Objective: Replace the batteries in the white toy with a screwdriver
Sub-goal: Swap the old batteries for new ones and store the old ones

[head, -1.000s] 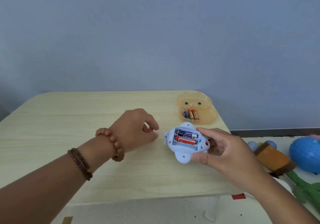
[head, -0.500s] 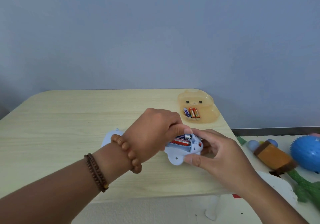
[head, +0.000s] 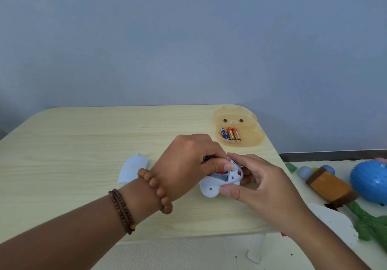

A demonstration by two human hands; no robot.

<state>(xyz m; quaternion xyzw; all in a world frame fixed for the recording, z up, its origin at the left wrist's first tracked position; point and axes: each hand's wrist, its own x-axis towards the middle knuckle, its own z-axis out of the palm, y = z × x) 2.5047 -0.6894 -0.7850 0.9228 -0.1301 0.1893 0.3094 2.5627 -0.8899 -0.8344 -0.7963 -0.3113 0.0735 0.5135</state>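
Observation:
The white toy [head: 211, 184] lies underside up near the table's front right, its battery bay uncovered. My right hand [head: 263, 186] grips it from the right, thumb on its near edge. My left hand [head: 188, 165] reaches over the bay and pinches a dark-ended battery [head: 206, 158] that sticks out between its fingers. A red battery [head: 221, 173] still shows in the bay. The toy's white battery cover [head: 133, 168] lies on the table to the left. No screwdriver is in view.
A translucent orange bear-shaped box [head: 251, 142] stands open at the table's [head: 83, 144] back right with three batteries [head: 230, 133] inside. On the floor to the right lie a blue spiky ball [head: 370, 179], an orange-brown block toy [head: 328, 186] and a green toy [head: 368, 223].
My left hand moved right from the bare table onto the toy's bay and took hold of a battery. The right hand tilted the toy slightly. The cover came into view.

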